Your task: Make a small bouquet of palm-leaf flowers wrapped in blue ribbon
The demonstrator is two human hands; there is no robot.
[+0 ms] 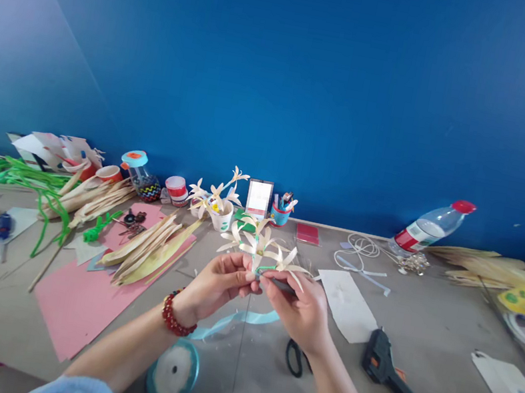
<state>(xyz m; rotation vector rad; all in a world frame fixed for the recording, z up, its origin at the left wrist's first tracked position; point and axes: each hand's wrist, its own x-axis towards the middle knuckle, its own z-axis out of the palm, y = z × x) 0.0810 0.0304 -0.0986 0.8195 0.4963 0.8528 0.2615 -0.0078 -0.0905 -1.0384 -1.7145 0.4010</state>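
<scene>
My left hand (228,278), with a red bead bracelet on its wrist, pinches the base of a spray of cream handmade flowers (261,244). My right hand (301,305) is closed on the same spray at its thin green stem (266,269), fingertips almost touching those of the left. The petals are long, narrow and pale, apparently of dried husk. Beneath my hands a light blue ribbon (238,317) curls over the table, and a ribbon spool (173,374) lies near my left forearm. Black-handled scissors (295,358) lie partly hidden under my right forearm.
A black glue gun (396,376) and white paper (347,305) lie to the right. Pink sheets (76,299) with husk strips (152,248) are on the left. A cup (222,216) holds similar flowers. A bottle (432,228) leans by the blue wall.
</scene>
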